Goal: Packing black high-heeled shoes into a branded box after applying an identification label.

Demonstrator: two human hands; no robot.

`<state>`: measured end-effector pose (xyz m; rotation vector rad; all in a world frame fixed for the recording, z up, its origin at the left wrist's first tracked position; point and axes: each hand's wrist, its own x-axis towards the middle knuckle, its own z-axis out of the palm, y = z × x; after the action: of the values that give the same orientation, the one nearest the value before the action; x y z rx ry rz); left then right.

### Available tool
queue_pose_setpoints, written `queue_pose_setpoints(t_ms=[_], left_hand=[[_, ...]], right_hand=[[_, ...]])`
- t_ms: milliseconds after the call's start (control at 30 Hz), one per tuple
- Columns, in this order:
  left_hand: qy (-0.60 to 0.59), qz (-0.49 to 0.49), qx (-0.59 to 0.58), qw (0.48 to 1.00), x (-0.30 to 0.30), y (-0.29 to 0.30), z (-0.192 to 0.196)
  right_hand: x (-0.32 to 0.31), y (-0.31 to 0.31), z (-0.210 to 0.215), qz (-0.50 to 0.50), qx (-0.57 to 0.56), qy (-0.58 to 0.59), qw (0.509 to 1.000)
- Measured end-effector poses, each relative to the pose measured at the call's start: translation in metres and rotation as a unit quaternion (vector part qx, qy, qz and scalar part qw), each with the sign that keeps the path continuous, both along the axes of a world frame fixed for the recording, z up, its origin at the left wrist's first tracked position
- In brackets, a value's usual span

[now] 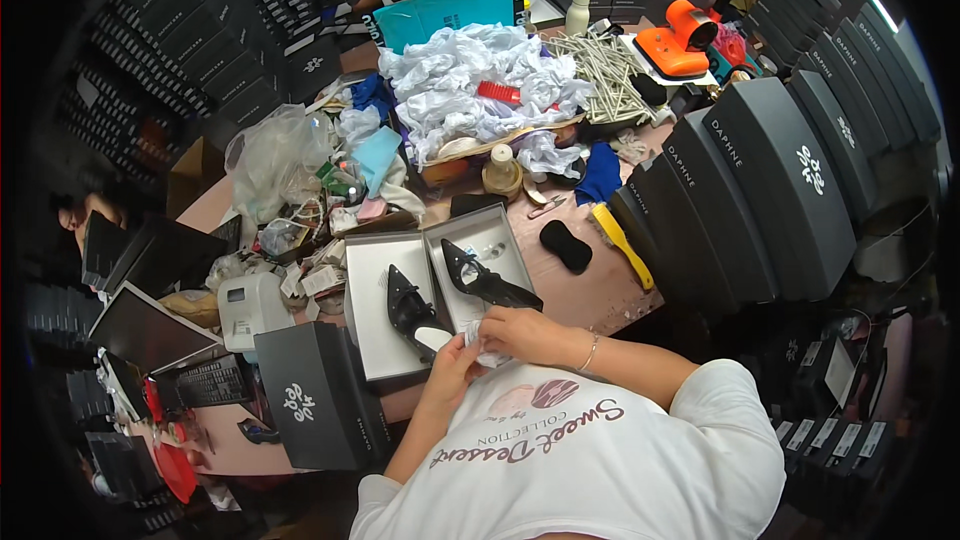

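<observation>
Close to my body, both hands work on a small piece of crumpled white tissue paper [491,359]. My left hand [452,370] pinches it from the left. My right hand [530,336], with a bracelet on the wrist, has its fingers closed on the paper from the other side. Just beyond them lies an open shoebox [365,280], pale inside and in two halves. One black pointed shoe [402,302] rests in the left half, its pale insole showing near my left hand. A second black pointed shoe [482,283] lies across the right half, its rear end near my right hand.
Beyond the box is a big heap of crumpled white paper [470,80] with a red comb [499,92]. Pale sticks [610,75] and an orange tape dispenser [682,45] are behind. Dark shoeboxes [785,180] stand at right; a yellow-handled tool [622,245] lies nearer. A label printer [250,310] sits left.
</observation>
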<state>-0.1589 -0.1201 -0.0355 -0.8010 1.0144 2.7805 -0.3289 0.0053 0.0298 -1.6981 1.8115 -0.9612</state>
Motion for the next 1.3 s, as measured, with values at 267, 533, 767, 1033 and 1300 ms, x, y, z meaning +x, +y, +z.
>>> queue_pose_setpoints(t_ms=[267, 533, 767, 1033, 1300], left_hand=[[-0.027, 0.070, -0.203, 0.976, -0.021, 0.020, 0.016], [0.072, 0.250, 0.070, 0.963, -0.039, 0.013, 0.035], [0.045, 0.101, -0.230, 0.967, -0.022, 0.009, 0.025], [0.037, 0.159, -0.197, 0.967, -0.036, 0.043, 0.036], [0.129, 0.186, -0.155, 0.962, -0.025, 0.014, 0.037]], right_hand=[[-0.006, 0.014, 0.009, -0.147, -0.019, -0.169, 0.975], [-0.014, 0.015, -0.034, -0.144, 0.077, -0.527, 0.834], [-0.021, 0.009, 0.020, -0.076, 0.068, -0.298, 0.949], [-0.010, -0.022, -0.005, -0.152, -0.020, -0.289, 0.945], [-0.030, -0.010, -0.031, -0.281, 0.012, -0.494, 0.822]])
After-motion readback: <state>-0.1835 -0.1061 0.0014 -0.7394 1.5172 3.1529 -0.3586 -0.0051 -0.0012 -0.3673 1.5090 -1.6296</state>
